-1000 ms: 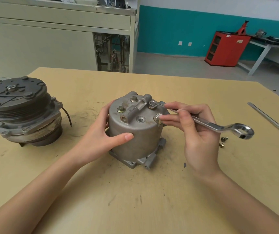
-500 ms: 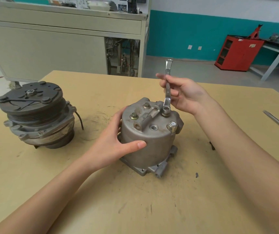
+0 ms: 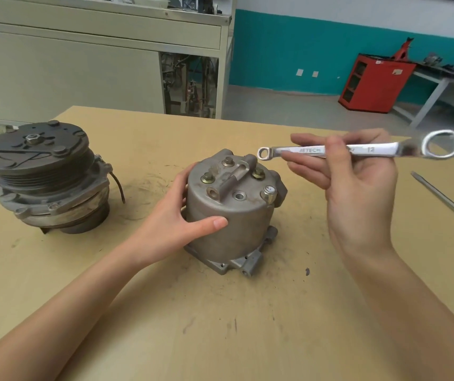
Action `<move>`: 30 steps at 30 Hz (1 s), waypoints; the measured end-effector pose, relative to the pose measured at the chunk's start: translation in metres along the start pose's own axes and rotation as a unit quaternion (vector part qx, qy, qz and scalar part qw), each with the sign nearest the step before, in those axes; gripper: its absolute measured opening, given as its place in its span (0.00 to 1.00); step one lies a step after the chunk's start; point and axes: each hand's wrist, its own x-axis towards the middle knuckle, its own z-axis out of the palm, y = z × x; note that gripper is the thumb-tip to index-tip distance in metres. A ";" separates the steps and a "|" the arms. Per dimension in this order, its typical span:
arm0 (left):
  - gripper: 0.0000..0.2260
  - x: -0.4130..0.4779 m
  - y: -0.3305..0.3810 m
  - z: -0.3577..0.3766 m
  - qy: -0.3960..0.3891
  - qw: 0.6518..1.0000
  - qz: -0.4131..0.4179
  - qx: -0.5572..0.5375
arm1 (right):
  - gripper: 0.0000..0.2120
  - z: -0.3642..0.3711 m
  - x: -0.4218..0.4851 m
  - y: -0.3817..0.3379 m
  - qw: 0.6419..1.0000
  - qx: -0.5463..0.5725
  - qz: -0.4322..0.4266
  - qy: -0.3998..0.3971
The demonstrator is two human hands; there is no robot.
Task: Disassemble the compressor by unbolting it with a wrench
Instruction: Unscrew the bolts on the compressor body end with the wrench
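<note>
The grey compressor housing stands upright in the middle of the tan table, with several bolts on its top face. My left hand grips its left side, thumb across the front. My right hand holds a silver double-ring wrench level in the air, to the right of and above the housing. The wrench's small ring hovers just above the top right bolt without touching it. A larger bolt sits at the front right of the top.
The compressor's clutch and pulley half sits on the table at the left. A long screwdriver shaft lies near the right edge. Behind the table stand a beige cabinet and a red cabinet.
My right hand lifted the wrench off the top bolt, where it stood upright half a second ago, and swung it level to the right. My left hand kept its grip on the housing.
</note>
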 end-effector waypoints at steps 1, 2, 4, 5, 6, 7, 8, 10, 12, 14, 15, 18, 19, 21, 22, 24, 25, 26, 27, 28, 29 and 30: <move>0.44 0.000 0.000 0.000 -0.001 1.000 0.000 0.002 | 0.05 0.002 -0.003 0.001 1.000 0.014 0.012 0.006; 0.45 0.000 0.000 0.000 -0.002 1.000 0.000 0.003 | 0.05 0.004 -0.005 0.002 0.999 0.033 0.028 0.015; 0.45 -0.001 0.001 0.000 -0.002 1.000 -0.001 0.002 | 0.05 0.004 -0.009 0.003 0.995 0.074 0.062 0.038; 0.45 -0.001 0.001 0.000 -0.001 1.000 -0.002 0.002 | 0.06 0.003 -0.011 0.003 0.992 0.091 0.077 0.046; 0.44 -0.001 0.001 0.000 -0.001 1.000 -0.001 0.002 | 0.06 0.002 -0.013 0.003 0.990 0.099 0.089 0.051; 0.43 -0.001 0.001 0.000 -0.001 1.000 0.000 0.002 | 0.07 0.001 -0.016 0.003 0.989 0.096 0.095 0.052; 0.43 -0.001 0.001 0.000 -0.001 1.000 0.000 0.002 | 0.08 -0.001 -0.018 0.004 0.991 0.084 0.095 0.049; 0.42 -0.001 0.001 0.000 -0.001 1.000 0.001 -0.001 | 0.08 -0.005 -0.023 0.006 0.995 0.047 0.082 0.033; 0.42 -0.001 0.002 0.000 0.000 1.000 0.002 -0.003 | 0.07 -0.008 -0.027 0.009 0.999 -0.005 0.049 0.013; 0.41 -0.001 0.002 0.001 0.000 1.000 0.004 -0.004 | 0.06 -0.011 -0.030 0.012 0.997 -0.072 -0.006 -0.004; 0.41 -0.001 0.002 0.001 0.000 1.000 0.004 -0.005 | 0.05 -0.012 -0.032 0.014 0.994 -0.107 -0.036 -0.011; 0.41 -0.001 0.002 0.001 -0.002 1.000 0.003 -0.004 | 0.04 -0.014 -0.038 0.022 0.976 -0.185 -0.106 -0.049; 0.41 -0.001 0.001 0.001 -0.002 1.000 0.003 -0.004 | 0.04 -0.015 -0.039 0.025 0.971 -0.197 -0.121 -0.064; 0.41 -0.001 0.000 0.000 -0.001 1.000 0.003 -0.003 | 0.05 -0.019 -0.038 0.030 0.976 -0.169 -0.116 -0.068; 0.41 -0.001 0.000 0.000 -0.001 1.000 0.003 -0.005 | 0.05 -0.022 -0.035 0.033 0.986 -0.128 -0.090 -0.054; 0.40 -0.001 0.000 0.000 -0.001 1.000 0.001 -0.005 | 0.08 -0.029 -0.019 0.037 0.999 0.009 0.030 -0.007; 0.39 -0.001 0.001 0.000 0.000 1.000 0.001 -0.003 | 0.09 -0.031 -0.004 0.039 0.989 0.093 0.116 0.010; 0.39 -0.001 0.001 0.000 0.000 1.000 0.000 -0.001 | 0.10 -0.031 0.015 0.042 0.967 0.159 0.200 0.016; 0.38 -0.001 0.001 0.000 -0.001 1.000 -0.001 -0.001 | 0.10 -0.031 0.035 0.045 0.942 0.196 0.271 0.011; 0.38 -0.001 0.001 0.000 -0.003 1.000 -0.001 -0.001 | 0.10 -0.029 0.055 0.046 0.926 0.200 0.321 -0.007; 0.38 -0.001 0.002 0.000 -0.004 1.000 0.001 0.000 | 0.10 -0.025 0.072 0.048 0.918 0.182 0.351 -0.035; 0.38 -0.001 0.002 0.000 -0.004 1.000 0.002 0.002 | 0.10 -0.017 0.085 0.051 0.914 0.156 0.368 -0.065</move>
